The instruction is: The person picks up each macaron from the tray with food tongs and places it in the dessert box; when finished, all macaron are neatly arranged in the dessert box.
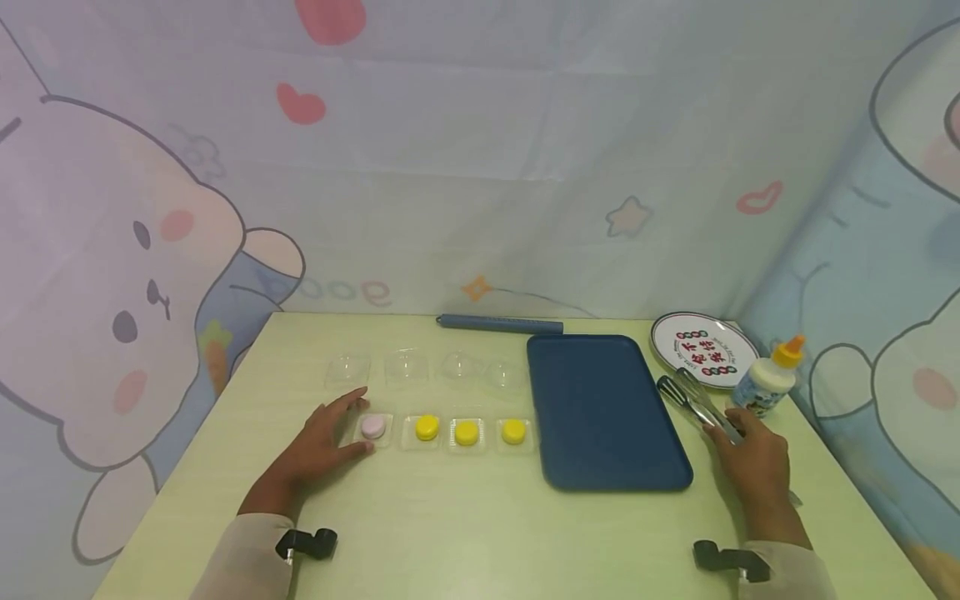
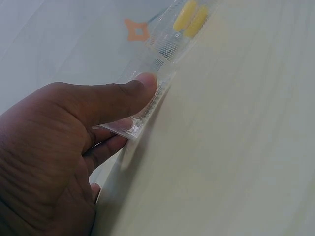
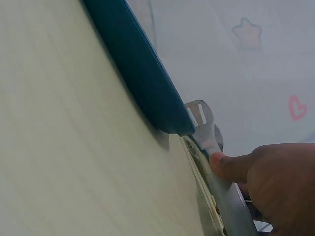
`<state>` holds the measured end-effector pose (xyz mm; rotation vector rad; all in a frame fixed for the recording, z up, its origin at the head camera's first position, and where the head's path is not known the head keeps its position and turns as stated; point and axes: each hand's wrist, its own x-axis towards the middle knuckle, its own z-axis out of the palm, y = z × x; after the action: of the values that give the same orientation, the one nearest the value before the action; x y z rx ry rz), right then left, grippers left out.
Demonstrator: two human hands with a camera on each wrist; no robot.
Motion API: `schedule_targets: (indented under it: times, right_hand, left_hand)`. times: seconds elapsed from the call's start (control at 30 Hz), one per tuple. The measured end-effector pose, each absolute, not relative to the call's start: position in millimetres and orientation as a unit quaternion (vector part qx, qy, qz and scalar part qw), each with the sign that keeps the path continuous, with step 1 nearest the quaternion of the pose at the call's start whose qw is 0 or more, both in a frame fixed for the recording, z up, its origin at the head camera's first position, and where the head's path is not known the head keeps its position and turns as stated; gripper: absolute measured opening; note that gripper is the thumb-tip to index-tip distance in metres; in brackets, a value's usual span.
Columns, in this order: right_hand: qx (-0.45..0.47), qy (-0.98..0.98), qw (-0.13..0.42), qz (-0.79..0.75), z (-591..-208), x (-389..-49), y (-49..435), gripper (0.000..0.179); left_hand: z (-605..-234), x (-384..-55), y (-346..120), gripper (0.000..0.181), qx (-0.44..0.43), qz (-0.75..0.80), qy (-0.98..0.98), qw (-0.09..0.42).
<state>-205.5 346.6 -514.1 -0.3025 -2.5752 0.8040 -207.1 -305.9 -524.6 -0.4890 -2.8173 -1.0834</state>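
My left hand (image 1: 321, 450) is at the leftmost of a row of hinged clear plastic boxes, thumb on its near side and fingers on its far side. In that box sits a pink macaron-like round (image 1: 372, 427). In the left wrist view, thumb and fingers pinch the clear plastic box (image 2: 129, 129). The other boxes hold yellow rounds (image 1: 466, 432), and their clear lids (image 1: 407, 367) stand open behind. My right hand (image 1: 753, 462) grips metal tongs (image 1: 701, 404) with slotted ends, right of the dark blue tray (image 1: 607, 412). The thumb presses on the tongs in the right wrist view.
A white plate (image 1: 731, 346) with red lettering lies at the back right. Beside it a white bottle (image 1: 765, 383) with a yellow and orange cap stands tilted in view. A dark blue rod (image 1: 498, 324) lies along the back edge, before a printed cloth (image 1: 480, 167).
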Motion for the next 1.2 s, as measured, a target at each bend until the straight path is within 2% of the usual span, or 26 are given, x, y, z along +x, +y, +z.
schedule_targets:
  times: [0.37, 0.8, 0.97, 1.2]
  right_hand:
    - [-0.116, -0.934, 0.181, 0.286, -512.0, -207.4, 346.2, 0.046]
    - [-0.094, -0.938, 0.193, 0.271, -509.4, -208.6, 344.0, 0.047]
    - [-0.060, -0.932, 0.227, 0.275, -504.4, -212.9, 334.1, 0.044]
    - [0.025, -0.921, 0.279, 0.271, -496.3, -221.0, 312.1, 0.039]
  left_hand:
    - [-523.0, -205.4, -304.9, 0.090, -0.148, -0.357, -0.922, 0.033]
    - [-513.6, -205.4, -311.1, 0.116, -0.161, -0.371, -0.914, 0.016]
    - [-493.6, -200.1, -307.8, 0.106, -0.157, -0.372, -0.915, 0.013]
    - [-472.5, -203.0, -287.3, 0.076, -0.169, -0.366, -0.914, 0.038]
